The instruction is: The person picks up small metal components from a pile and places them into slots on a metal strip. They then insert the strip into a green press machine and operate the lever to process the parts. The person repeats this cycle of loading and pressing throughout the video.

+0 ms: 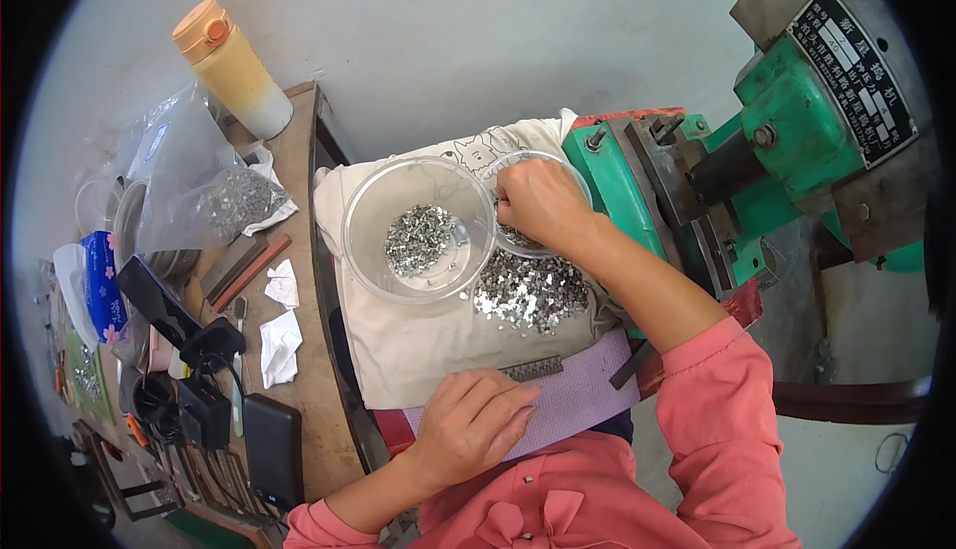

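Note:
My right hand (543, 201) reaches into a small clear tub (588, 191) with its fingers bent together. What they hold, if anything, is hidden. Small metal pieces show at the bottom of that tub. Low in front of me, my left hand (476, 425) is closed around the left end of a toothed metal strip (535, 368); the fingertips' hold is partly hidden. A larger clear tub (363, 275), standing left of the small one, has many small shiny metal parts (418, 240) in it. Just nearer than the tubs lies a loose heap of silvery metal pieces (533, 295).
A green press (797, 141) rises on the right. Beige cloth (388, 350) and a purple mat (578, 405) lie under the work. The wooden table (324, 420) at left bears a yellow bottle (239, 76), a bag of metal bits (239, 201), a phone (154, 300) and a black power bank (272, 449).

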Demonstrator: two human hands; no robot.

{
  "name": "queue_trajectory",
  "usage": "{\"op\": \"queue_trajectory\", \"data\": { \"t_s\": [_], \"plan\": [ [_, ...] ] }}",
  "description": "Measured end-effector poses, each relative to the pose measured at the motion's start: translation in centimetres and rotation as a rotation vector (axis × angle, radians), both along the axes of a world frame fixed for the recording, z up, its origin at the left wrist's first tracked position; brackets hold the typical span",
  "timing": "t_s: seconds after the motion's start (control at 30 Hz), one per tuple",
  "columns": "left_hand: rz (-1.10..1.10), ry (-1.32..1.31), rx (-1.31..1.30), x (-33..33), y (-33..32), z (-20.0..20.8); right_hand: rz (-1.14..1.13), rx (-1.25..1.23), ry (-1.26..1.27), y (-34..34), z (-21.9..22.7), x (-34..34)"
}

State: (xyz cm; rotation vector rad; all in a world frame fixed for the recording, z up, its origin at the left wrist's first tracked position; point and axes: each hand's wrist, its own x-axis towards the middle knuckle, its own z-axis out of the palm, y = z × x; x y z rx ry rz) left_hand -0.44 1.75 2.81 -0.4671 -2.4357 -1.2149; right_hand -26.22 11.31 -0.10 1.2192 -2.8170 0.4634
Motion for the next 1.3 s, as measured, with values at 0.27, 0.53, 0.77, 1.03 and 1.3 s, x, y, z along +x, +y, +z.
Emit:
{"op": "queue_trajectory", "data": {
  "t_s": [0.27, 0.53, 0.77, 1.03, 1.3],
  "plan": [
    [0.016, -0.033, 0.064, -1.4, 0.5, 2.1, -0.093, -0.291, -0.36, 2.2, 2.2, 1.3],
    [0.208, 0.067, -0.027, -7.2, 0.5, 2.2, -0.217, -0.596, -0.96, 5.2, 4.8, 2.6],
    [0.304, 0.008, 0.003, -12.1, 1.6, 0.9, -0.249, -0.778, -1.169, 6.5, 4.9, 2.9],
    [0.304, -0.152, 0.193, -13.6, 1.7, 0.8, -0.257, -0.864, -1.298, 7.4, 4.4, 2.5],
    [0.332, -0.191, 0.277, -14.8, 0.6, 1.5, -0.265, -0.957, -1.344, 6.8, 4.5, 2.5]
  ]
}}
